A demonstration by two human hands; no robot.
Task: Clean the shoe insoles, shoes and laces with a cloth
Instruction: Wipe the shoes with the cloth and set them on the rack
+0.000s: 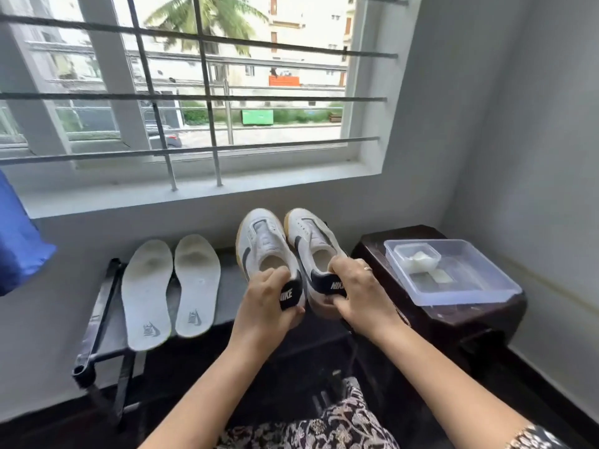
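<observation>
Two white sneakers with black heel tabs are held side by side, toes pointing toward the wall below the window. My left hand [267,301] grips the heel of the left shoe [264,246]. My right hand [358,291] grips the heel of the right shoe [311,239]. No laces show on either shoe. Two white insoles, the left insole [147,291] and the right insole [197,283], lie flat on a low black rack [97,319] to the left of the shoes. No cloth can be made out with certainty.
A clear plastic box [453,273] with a smaller container [416,256] holding something white sits on a dark wooden stool [460,319] at the right. A barred window [194,92] is ahead. Blue fabric [16,241] hangs at the left edge.
</observation>
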